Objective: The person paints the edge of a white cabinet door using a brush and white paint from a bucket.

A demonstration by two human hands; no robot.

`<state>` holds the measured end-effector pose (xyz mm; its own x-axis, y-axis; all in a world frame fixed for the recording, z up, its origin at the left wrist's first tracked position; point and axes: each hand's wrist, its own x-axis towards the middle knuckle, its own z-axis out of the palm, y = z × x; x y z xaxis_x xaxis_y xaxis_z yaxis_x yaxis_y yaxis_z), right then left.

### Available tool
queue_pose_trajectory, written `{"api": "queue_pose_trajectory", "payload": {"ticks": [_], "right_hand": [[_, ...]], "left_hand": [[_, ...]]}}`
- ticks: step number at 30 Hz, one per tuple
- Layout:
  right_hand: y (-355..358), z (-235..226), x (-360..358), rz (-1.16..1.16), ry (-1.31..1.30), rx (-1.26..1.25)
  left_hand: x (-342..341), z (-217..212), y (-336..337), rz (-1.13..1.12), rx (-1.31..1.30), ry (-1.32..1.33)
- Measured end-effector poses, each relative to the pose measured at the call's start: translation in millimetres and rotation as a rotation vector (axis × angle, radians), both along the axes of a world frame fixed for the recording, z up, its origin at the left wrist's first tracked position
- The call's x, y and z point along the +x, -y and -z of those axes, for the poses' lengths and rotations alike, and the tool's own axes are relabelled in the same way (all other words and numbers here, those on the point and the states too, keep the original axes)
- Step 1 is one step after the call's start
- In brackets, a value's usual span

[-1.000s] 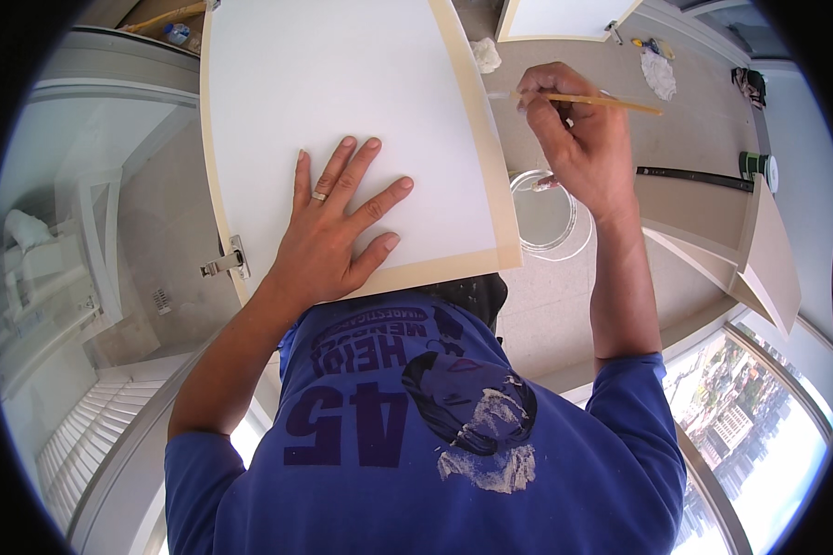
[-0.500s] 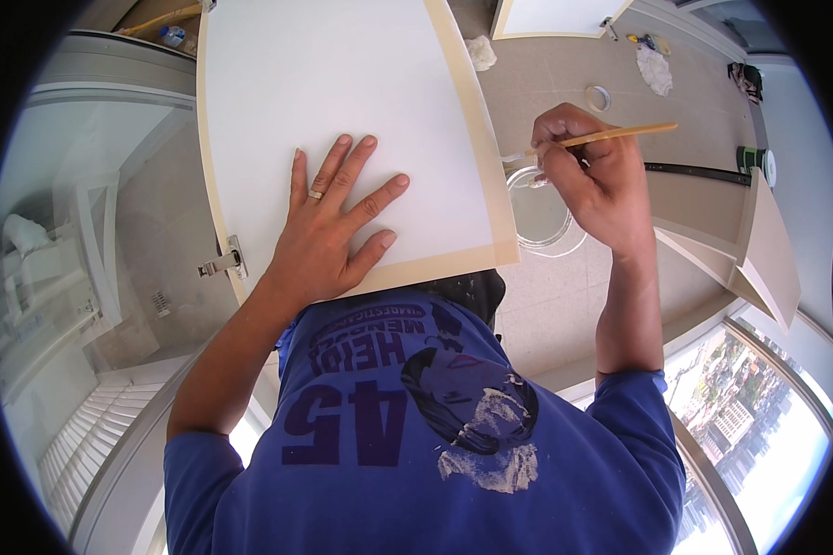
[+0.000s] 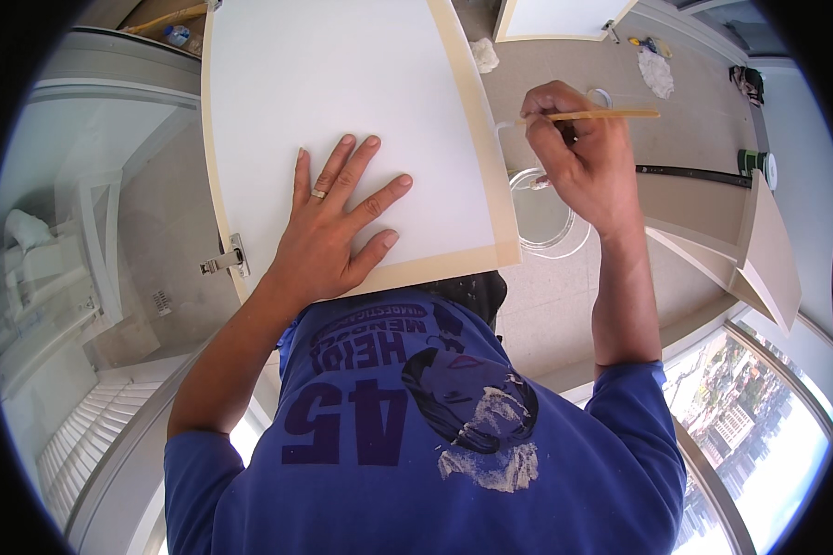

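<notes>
A white panel (image 3: 342, 69) with masking tape (image 3: 479, 125) along its borders lies across my lap. My left hand (image 3: 338, 217) rests flat on its near part, fingers spread, a ring on one finger. A metal hinge (image 3: 224, 259) sticks out from the panel's left edge. Beyond the right edge, my right hand (image 3: 583, 153) is closed around a thin paintbrush (image 3: 611, 114) with a yellowish wooden handle. The brush's pale tip points left, at the panel's right edge; whether it touches cannot be told. Below that hand is a round, clear-rimmed container (image 3: 541, 217), partly hidden.
A second taped panel (image 3: 560, 14) stands at the back. On the floor are a tape roll (image 3: 600, 97), white cloths (image 3: 655, 72) and a crumpled white piece (image 3: 483, 55). At right are a beige angled board (image 3: 759, 250) and a green-and-white can (image 3: 759, 165). Glass (image 3: 111, 185) borders the left.
My right hand has moved a little away from me and slightly left along the panel's edge, with the brush held more level. My left hand stays in place.
</notes>
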<state>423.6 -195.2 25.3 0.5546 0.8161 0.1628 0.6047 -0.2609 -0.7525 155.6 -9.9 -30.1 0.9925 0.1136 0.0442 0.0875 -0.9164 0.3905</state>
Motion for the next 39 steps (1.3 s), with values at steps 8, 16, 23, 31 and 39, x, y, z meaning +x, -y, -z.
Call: {"api": "queue_pose_trajectory", "payload": {"ticks": [8, 16, 23, 31, 39], "right_hand": [[8, 0, -10, -0.009, -0.018, 0.031], [20, -9, -16, -0.059, -0.091, -0.039], [12, 3, -5, -0.021, -0.108, 0.096], [-15, 3, 9, 0.029, 0.044, 0.016], [-25, 13, 14, 0.035, 0.034, 0.154]], "left_hand": [[0, 0, 0, 0.001, 0.0, -0.001], [-1, 1, 0, -0.001, 0.001, 0.004], [-1, 0, 0, 0.0, -0.004, 0.005], [-1, -3, 1, -0.004, -0.015, -0.004], [0, -2, 1, -0.001, -0.001, -0.002]]}}
